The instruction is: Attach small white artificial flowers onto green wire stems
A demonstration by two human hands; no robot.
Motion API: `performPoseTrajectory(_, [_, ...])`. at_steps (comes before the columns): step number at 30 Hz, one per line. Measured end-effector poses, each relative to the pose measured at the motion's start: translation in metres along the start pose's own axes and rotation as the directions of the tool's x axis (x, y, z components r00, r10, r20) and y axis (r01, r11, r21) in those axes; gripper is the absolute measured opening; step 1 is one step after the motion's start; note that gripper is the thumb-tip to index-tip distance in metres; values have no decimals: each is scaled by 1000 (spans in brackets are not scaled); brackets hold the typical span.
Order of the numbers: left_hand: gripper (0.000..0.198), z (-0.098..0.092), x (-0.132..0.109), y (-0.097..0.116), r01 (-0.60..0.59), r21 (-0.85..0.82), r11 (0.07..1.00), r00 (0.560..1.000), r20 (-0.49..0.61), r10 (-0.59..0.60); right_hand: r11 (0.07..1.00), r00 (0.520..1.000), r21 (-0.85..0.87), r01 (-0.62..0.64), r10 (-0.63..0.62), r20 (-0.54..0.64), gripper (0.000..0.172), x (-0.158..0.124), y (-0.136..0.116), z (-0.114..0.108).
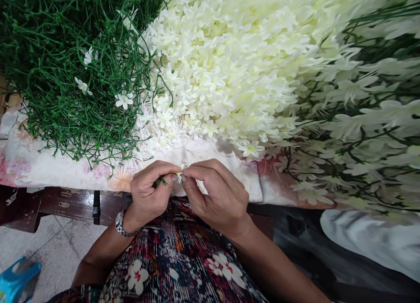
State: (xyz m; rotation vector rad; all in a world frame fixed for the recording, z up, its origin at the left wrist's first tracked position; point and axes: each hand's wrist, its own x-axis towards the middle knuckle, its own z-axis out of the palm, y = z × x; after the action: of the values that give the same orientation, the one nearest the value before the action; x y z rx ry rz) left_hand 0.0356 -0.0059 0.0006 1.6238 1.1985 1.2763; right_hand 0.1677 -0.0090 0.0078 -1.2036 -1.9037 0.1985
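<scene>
Two hands meet fingertip to fingertip: the left hand (pixel 149 191) pinches a green stem (pixel 160 181), the right hand (pixel 216 193) pinches a white flower (pixel 179 176) against it. Flower pile (pixel 229 66) above; no legible writing.

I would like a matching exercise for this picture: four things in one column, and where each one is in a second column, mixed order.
Things:
1. pile of green stems
2. heap of white blossoms
3. wristwatch
4. blue object

Places:
a. on the floor, lower left corner
b. on the left wrist
c. on the cloth, upper left
d. on the cloth, upper middle

Pairs: 1-c, 2-d, 3-b, 4-a
</scene>
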Motion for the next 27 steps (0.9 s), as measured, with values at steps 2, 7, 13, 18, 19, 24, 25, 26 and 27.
performPoseTrajectory(2, [20,0,0,0,-57,30,998,998,-3,57,1000,1000,-1,13,-13,-17,10,-1,0,1])
performPoseTrajectory(7, [22,0,0,-2,-105,74,992,994,2,105,999,1000,37,28,-27,-16,8,-1,4,1])
performPoseTrajectory(13, [21,-2,0,-1,-158,104,982,987,2,159,994,999,110,15,-19,36,12,0,6,-3])
performPoseTrajectory(18, [19,-1,-2,1,-131,148,980,991,-4,134,985,998,174,-17,7,58,13,0,7,-4])
performPoseTrajectory(19, [18,-1,-3,2,-121,155,980,992,-9,124,984,998,179,-19,8,62,14,0,7,-4])
performPoseTrajectory(24, [14,-1,-2,3,-135,128,983,991,6,135,977,997,208,-36,22,69,14,0,8,-4])
performPoseTrajectory(25, [15,-1,-2,3,-139,126,982,990,12,138,976,997,214,-42,29,66,14,0,7,-4])
performPoseTrajectory(26, [15,-1,-2,2,-141,126,982,990,14,140,974,997,219,-51,38,63,14,0,7,-3])
performPoseTrajectory(27, [16,-1,-2,2,-142,123,982,990,13,142,973,997,224,-63,51,61,13,-1,7,-3])
